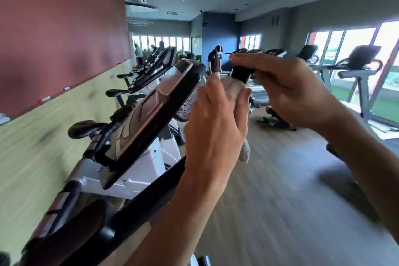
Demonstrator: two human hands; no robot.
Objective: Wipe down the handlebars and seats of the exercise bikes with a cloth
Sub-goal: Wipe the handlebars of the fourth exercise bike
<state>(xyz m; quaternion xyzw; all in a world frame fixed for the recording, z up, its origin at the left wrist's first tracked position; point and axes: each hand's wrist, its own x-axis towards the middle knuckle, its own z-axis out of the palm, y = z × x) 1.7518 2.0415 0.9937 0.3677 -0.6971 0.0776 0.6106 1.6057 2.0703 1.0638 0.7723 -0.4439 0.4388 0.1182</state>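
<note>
Nearest me: dark handlebar (pixel 133 207), blurred, low-left of console (pixel 151 114). L hand (pixel 216 134) right of console, fingers wrapped round pale cloth (pixel 234 88) on black grip (pixel 240 74). R hand (pixel 287 86) beyond, pinching grip top. Bike seat (pixel 86 128) left of console.

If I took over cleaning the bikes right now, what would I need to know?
Left hand: wraps the pale cloth around the black handlebar end.
Right hand: grips that same handlebar end from above, steadying it.
The cloth's tail hangs below the left hand. The bike's console sits just left of the hands; more bikes line the wall beyond.
Done: cannot tell from this view.
Left: finish this handlebar, then the seats and the other bikes.
</note>
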